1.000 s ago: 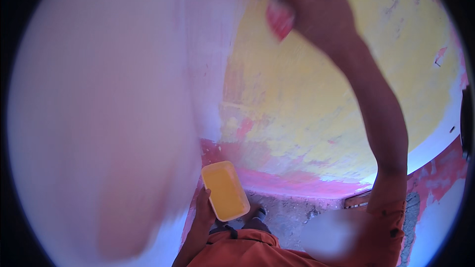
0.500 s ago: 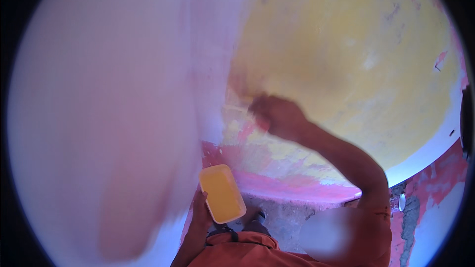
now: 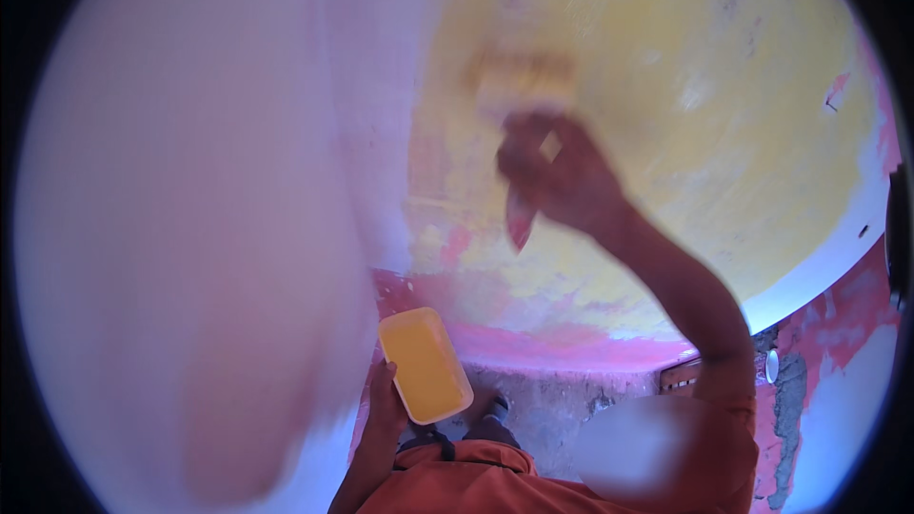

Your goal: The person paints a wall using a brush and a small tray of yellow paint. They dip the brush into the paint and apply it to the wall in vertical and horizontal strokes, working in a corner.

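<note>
My right hand (image 3: 562,171) is closed round the handle of a wide paintbrush (image 3: 526,81), raised against the wall ahead. The red tip of its handle sticks out below my fist, and motion blurs the bristles. Yellow paint covers much of that wall (image 3: 657,133) in uneven strokes, with white and pink patches lower down. Low in front of my body, my left hand (image 3: 385,400) grips the left side of a shallow rectangular tub (image 3: 426,366) filled with yellow paint. My left thumb rests on its rim.
A pale wall (image 3: 190,181) stands close on my left and meets the painted wall in a corner. Below lies a grey, worn floor (image 3: 552,419) with my feet on it. A small white round object (image 3: 771,366) is at the right, near a pink, patchy wall (image 3: 838,381).
My right hand has moved up and slightly right with the paintbrush, along the yellow wall. The left hand with the tub has hardly moved.
</note>
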The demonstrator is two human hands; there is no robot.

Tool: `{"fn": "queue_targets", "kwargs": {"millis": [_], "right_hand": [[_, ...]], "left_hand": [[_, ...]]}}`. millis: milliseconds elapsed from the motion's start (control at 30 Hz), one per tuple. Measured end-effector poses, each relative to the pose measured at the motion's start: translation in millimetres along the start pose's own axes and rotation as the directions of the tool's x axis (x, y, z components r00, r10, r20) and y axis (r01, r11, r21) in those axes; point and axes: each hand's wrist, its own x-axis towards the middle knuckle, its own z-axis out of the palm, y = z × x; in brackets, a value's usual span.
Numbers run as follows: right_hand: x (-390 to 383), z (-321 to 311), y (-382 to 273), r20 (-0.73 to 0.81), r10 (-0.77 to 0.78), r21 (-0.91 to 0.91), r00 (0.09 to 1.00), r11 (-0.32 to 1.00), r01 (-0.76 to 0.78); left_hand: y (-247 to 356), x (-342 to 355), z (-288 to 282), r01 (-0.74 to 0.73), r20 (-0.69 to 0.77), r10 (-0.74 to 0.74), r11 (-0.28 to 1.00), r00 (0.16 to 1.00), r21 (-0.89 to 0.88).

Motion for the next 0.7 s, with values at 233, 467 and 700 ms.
{"fn": "queue_targets", "kwargs": {"millis": [233, 467, 700], "right_hand": [[-131.6, 54.3, -206.7, 0.371, -0.155, 0.467, 0.916, 0.883, -0.039], [-190.4, 95.2, -295.8, 0.683, -0.113, 0.625, 0.722, 0.602, -0.497], [-93.6, 55.6, -151.8, 0.709, 0.143, 0.564, 0.691, 0.472, -0.677]], "left_hand": [[-7.9, -1.0, -21.4, -0.035, -0.018, 0.035, 0.999, 0.999, -0.032], [-10.7, -10.3, -34.9, -0.103, -0.065, 0.108, 0.992, 0.992, 0.075], [4.3, -21.2, -25.5, -0.014, -0.066, 0.01, 0.998, 0.998, -0.06]]}}
